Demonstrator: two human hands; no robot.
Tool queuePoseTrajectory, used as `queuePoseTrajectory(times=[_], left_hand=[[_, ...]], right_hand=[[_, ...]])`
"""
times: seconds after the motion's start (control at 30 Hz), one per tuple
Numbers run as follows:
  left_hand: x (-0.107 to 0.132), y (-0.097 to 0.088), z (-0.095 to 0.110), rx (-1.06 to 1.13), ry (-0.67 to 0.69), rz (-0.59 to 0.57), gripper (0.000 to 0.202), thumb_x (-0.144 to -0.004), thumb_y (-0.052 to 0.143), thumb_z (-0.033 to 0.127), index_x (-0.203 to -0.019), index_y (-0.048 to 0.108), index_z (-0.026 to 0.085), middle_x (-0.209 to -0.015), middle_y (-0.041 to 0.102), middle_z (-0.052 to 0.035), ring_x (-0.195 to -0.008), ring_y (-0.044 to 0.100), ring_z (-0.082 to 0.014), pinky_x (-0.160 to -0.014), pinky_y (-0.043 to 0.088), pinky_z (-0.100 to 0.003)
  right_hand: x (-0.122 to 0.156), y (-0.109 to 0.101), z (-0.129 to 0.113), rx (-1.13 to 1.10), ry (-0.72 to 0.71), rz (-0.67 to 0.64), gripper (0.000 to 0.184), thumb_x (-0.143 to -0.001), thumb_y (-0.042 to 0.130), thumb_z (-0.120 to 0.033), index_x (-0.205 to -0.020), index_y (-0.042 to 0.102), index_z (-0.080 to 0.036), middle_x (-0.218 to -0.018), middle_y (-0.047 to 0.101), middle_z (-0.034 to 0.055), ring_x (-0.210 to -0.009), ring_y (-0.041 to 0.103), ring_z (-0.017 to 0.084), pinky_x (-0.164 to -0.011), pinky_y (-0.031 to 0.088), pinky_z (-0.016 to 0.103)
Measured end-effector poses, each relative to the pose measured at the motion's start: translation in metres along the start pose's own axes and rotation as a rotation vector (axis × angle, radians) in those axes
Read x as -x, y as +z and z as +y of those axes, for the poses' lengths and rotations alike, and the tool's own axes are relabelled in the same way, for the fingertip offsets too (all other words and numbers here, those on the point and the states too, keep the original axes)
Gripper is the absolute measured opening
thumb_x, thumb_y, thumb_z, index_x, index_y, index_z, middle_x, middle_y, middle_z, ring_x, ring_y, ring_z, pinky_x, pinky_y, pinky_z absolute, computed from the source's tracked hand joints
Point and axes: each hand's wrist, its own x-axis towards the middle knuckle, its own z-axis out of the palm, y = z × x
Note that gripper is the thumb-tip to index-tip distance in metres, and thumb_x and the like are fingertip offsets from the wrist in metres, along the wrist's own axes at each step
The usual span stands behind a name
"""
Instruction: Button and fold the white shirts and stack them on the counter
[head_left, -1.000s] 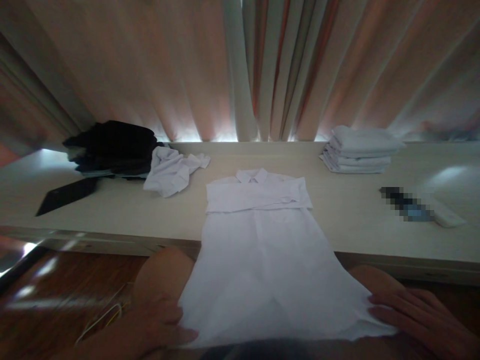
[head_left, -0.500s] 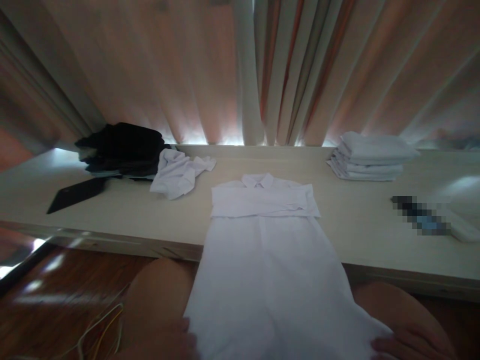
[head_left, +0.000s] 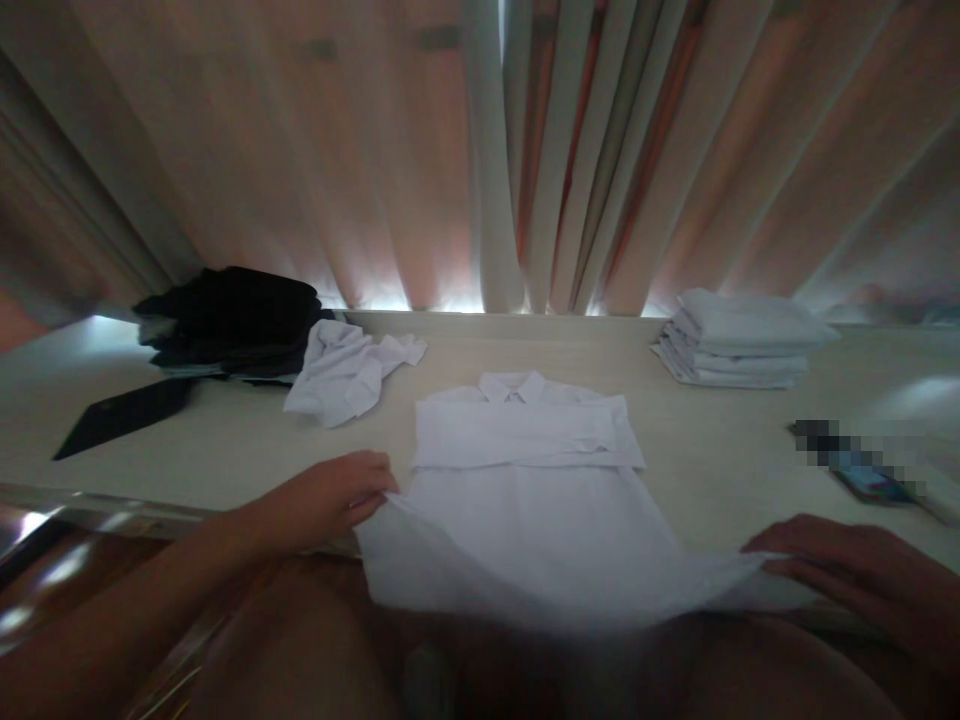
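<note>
A white shirt (head_left: 525, 480) lies face up at the middle of the table (head_left: 225, 460), collar toward the far edge, with its sleeves folded across the chest. Its lower part hangs over the near edge. The left hand (head_left: 330, 495) is at the shirt's lower left corner, fingers (head_left: 371, 485) closed in a pinch on the hem, which is raised off the surface there. The right hand (head_left: 847, 565) is at the lower right corner, fingers stretched out over the cloth and touching it. Whether it grips or merely presses cannot be told. A crumpled white cloth (head_left: 345, 365) lies at the far left of the shirt and apart from it. Just beyond that cloth sits a pile of dark clothes (head_left: 232, 320). A dark flat strip (head_left: 120, 415) lies near the pile on the left. A stack of folded white clothes (head_left: 739, 340) stands at the far right, well apart from the shirt. A phone (head_left: 862, 475), partly blurred, lies on the right between the stack and the right hand. A pleated curtain (head_left: 525, 150) hangs behind the table.
</note>
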Motion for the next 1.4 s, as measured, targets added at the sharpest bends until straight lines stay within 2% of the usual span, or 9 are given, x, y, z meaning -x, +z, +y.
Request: queuePoseTrajectory(times=[0.07, 0.23, 0.4, 0.57, 0.77, 0.97, 1.17, 1.27, 1.4], left_hand=[[-0.033, -0.007, -0.027, 0.055, -0.032, 0.031, 0.033, -0.096, 0.039, 0.034, -0.096, 0.069, 0.019, -0.099, 0.068, -0.0070, -0.092, 0.062, -0.0191, -0.085, 0.046, -0.029], [-0.126, -0.019, -0.108, 0.170, -0.186, 0.043, 0.031, -0.087, 0.048, 0.040, -0.088, 0.071, 0.018, -0.093, 0.073, -0.0069, -0.087, 0.064, -0.0218, -0.084, 0.046, -0.031], [-0.205, -0.009, -0.177, 0.174, -0.290, 0.081, 0.031, -0.078, 0.055, 0.044, -0.076, 0.069, 0.016, -0.079, 0.071, -0.0063, -0.078, 0.062, -0.0220, -0.077, 0.047, -0.030], [-0.247, 0.022, -0.216, 0.189, -0.349, 0.075, 0.031, -0.076, 0.060, 0.046, -0.075, 0.069, 0.016, -0.075, 0.071, -0.0066, -0.078, 0.063, -0.0209, -0.077, 0.047, -0.029], [-0.261, 0.056, -0.242, 0.191, -0.432, 0.051, 0.027, -0.074, 0.062, 0.043, -0.067, 0.066, 0.017, -0.067, 0.068, -0.0029, -0.071, 0.063, -0.0182, -0.071, 0.048, -0.026], [-0.259, 0.065, -0.251, 0.146, -0.497, 0.105, 0.024, -0.081, 0.057, 0.037, -0.072, 0.069, 0.018, -0.080, 0.072, -0.0062, -0.080, 0.066, -0.0210, -0.078, 0.049, -0.030], [-0.245, 0.077, -0.184, -0.082, -0.473, 0.380, 0.036, -0.094, 0.046, 0.034, -0.123, 0.063, 0.021, -0.140, 0.056, -0.0119, -0.132, 0.048, -0.0291, -0.112, 0.034, -0.047], [-0.239, 0.108, -0.139, -0.184, -0.253, 0.313, 0.049, -0.100, 0.036, 0.043, -0.144, 0.047, 0.026, -0.158, 0.038, -0.0084, -0.146, 0.030, -0.0295, -0.116, 0.026, -0.054], [-0.235, 0.152, -0.129, -0.204, -0.337, 0.187, 0.062, -0.099, 0.036, 0.052, -0.156, 0.027, 0.028, -0.164, 0.022, -0.0067, -0.151, 0.014, -0.0377, -0.114, 0.015, -0.068]], right_hand=[[-0.056, -0.007, 0.010, -0.047, -0.043, -0.330, 0.040, -0.088, 0.052, -0.061, -0.090, 0.079, -0.032, -0.094, 0.077, 0.0066, -0.084, 0.072, 0.025, -0.077, 0.057, 0.034], [-0.193, 0.008, 0.032, 0.028, 0.009, -0.409, 0.059, -0.093, 0.036, -0.055, -0.098, 0.075, -0.011, -0.099, 0.074, 0.0081, -0.093, 0.066, 0.019, -0.089, 0.045, 0.033], [-0.303, 0.070, 0.080, 0.079, -0.014, -0.397, 0.042, -0.088, 0.055, -0.048, -0.085, 0.074, -0.011, -0.088, 0.074, 0.0067, -0.079, 0.064, 0.015, -0.078, 0.043, 0.026], [-0.358, 0.147, 0.134, 0.053, -0.008, -0.415, 0.042, -0.087, 0.057, -0.046, -0.080, 0.074, -0.008, -0.080, 0.073, 0.0065, -0.072, 0.060, 0.013, -0.071, 0.040, 0.024], [-0.365, 0.206, 0.166, 0.037, 0.049, -0.394, 0.038, -0.083, 0.060, -0.045, -0.078, 0.074, -0.010, -0.079, 0.072, 0.0061, -0.076, 0.062, 0.016, -0.076, 0.041, 0.025], [-0.360, 0.225, 0.176, 0.081, 0.173, -0.252, 0.035, -0.090, 0.051, -0.046, -0.092, 0.070, -0.017, -0.095, 0.072, 0.0100, -0.087, 0.063, 0.022, -0.082, 0.044, 0.032], [-0.324, 0.229, 0.120, 0.424, 0.191, 0.033, 0.057, -0.097, 0.037, -0.050, -0.139, 0.050, -0.013, -0.145, 0.049, 0.0210, -0.131, 0.044, 0.037, -0.107, 0.028, 0.061], [-0.281, 0.240, 0.086, 0.450, 0.009, -0.114, 0.066, -0.099, 0.026, -0.058, -0.152, 0.035, -0.020, -0.162, 0.025, 0.0118, -0.147, 0.022, 0.036, -0.114, 0.017, 0.064], [-0.237, 0.256, 0.075, 0.452, 0.136, -0.322, 0.071, -0.097, 0.025, -0.064, -0.157, 0.025, -0.026, -0.164, 0.018, 0.0106, -0.149, 0.017, 0.041, -0.114, 0.018, 0.066]])
